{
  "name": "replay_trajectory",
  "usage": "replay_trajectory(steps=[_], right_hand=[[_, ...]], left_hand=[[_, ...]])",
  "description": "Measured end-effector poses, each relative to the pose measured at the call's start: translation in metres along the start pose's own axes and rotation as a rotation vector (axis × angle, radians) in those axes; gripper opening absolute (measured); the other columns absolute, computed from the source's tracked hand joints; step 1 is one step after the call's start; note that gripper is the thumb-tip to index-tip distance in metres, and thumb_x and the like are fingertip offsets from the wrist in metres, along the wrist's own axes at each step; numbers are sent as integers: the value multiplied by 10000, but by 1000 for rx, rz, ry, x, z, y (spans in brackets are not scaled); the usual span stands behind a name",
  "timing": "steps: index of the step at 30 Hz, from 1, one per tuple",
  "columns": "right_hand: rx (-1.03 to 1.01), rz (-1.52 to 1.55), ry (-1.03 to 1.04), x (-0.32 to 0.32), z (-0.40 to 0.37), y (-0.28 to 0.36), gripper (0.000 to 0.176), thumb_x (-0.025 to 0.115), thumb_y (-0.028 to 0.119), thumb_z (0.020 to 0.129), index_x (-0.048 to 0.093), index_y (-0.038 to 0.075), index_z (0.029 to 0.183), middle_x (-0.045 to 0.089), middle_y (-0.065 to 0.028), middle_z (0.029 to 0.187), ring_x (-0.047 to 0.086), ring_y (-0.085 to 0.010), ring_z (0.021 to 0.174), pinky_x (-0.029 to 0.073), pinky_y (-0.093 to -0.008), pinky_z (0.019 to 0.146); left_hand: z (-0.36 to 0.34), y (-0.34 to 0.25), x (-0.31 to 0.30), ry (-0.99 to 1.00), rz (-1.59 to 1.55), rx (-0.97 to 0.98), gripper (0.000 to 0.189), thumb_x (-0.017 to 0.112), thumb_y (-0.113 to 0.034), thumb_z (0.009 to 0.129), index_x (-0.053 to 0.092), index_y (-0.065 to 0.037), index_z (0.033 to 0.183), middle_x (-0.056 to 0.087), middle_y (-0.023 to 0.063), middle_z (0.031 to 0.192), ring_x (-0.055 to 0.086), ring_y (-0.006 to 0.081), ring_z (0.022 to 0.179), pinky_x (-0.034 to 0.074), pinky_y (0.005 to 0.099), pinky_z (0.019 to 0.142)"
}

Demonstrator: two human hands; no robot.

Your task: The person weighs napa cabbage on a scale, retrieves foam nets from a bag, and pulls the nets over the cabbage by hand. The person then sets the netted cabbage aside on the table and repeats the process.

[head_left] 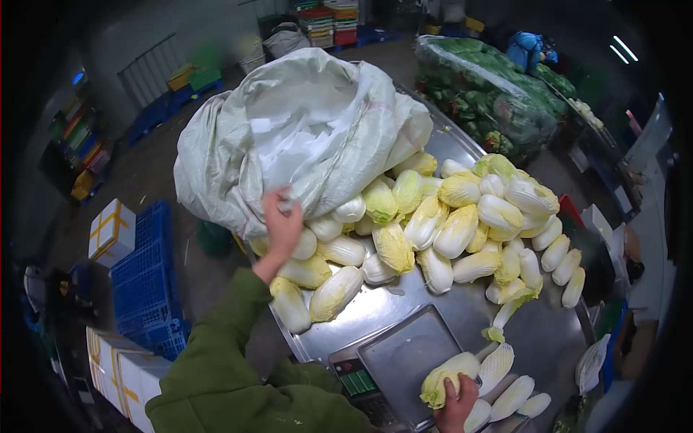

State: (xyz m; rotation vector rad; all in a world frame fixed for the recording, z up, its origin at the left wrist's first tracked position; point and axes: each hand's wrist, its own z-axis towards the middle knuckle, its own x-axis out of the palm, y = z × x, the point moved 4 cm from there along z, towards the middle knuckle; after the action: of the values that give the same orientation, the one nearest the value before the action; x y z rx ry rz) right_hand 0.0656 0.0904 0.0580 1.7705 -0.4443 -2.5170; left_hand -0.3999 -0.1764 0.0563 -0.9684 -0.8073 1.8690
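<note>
In the head view my right hand [459,405] is closed around a napa cabbage [442,377] at the near edge of a scale's metal tray [404,346]. My left hand [280,222] reaches to the front rim of a big woven sack [216,155]. Its fingers are curled, and something small and whitish shows at their tips, too blurred to name. White sheets [299,141] fill the sack's mouth. Many trimmed napa cabbages [455,231] lie heaped beside the sack, and loose cabbage leaves [497,366] lie by my right hand.
A steel table [556,328] carries the cabbages, sack and scale. Blue plastic pallets [148,278] and white foam boxes [112,232] stand on the floor at left. Behind the table is a plastic-wrapped pile of green vegetables [484,90]. Stacked crates [317,25] stand farther back.
</note>
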Motion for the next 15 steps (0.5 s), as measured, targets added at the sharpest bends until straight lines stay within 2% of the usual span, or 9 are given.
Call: replay_trajectory(steps=[3,5,6,7,8,9,13,14,15], right_hand=[[39,16,313,15,-6,36,562,591,59,706,557,162,1257,500,-146,1245,474,-350,1121,367,-454,969],[42,52,481,14,1,58,551,595,146,759,510,157,1303,494,-145,1275,469,-344,1138,364,-441,986],[34,78,556,5,12,70,524,587,183,807,488,131,1319,496,-142,1291,470,-347,1150,364,-442,995],[90,50,515,0,19,73,524,587,183,807,488,131,1319,496,-142,1291,470,-347,1150,364,-442,995],[103,123,447,-3,27,75,580,682,219,749,496,108,1286,475,-182,1289,462,-359,1161,364,-453,986],[110,201,375,-6,36,78,649,777,254,690,503,86,1254,455,-222,1288,453,-371,1172,363,-464,977],[165,243,-265,-59,112,121,627,766,232,727,505,68,1272,483,-176,1281,496,-370,1133,404,-432,957],[173,225,-273,-64,126,130,627,766,232,727,505,68,1272,483,-176,1281,496,-370,1133,404,-432,957],[162,223,-343,-70,138,138,609,762,192,728,505,57,1264,487,-182,1283,502,-363,1136,409,-431,952]], left_hand=[[83,1,-7,-241,523,486,515,719,-98,709,547,-73,1194,563,130,1103,466,301,1104,444,347,857],[124,33,4,35,560,661,467,724,-126,718,584,-57,1158,609,124,1052,545,306,1010,470,374,826],[145,66,12,215,367,513,409,721,-116,721,611,-51,1110,631,117,997,576,289,919,482,367,787],[152,84,32,401,180,367,352,719,-107,724,639,-45,1061,652,110,942,608,273,828,494,360,747],[142,40,30,326,29,374,234,707,-90,735,665,-36,959,654,104,819,607,239,672,496,324,656],[120,-22,20,311,-4,395,199,684,-55,744,658,-38,940,653,91,828,606,189,693,479,288,625],[-16,-150,14,1045,-373,267,206,725,-130,751,656,-49,927,639,40,798,587,111,684,472,262,602],[-50,-164,11,1185,-408,319,198,724,-113,761,654,-37,930,632,17,801,578,74,710,466,237,612],[-81,-169,13,1356,-546,151,194,724,-113,768,650,-31,929,627,9,811,574,61,728,462,229,616]])
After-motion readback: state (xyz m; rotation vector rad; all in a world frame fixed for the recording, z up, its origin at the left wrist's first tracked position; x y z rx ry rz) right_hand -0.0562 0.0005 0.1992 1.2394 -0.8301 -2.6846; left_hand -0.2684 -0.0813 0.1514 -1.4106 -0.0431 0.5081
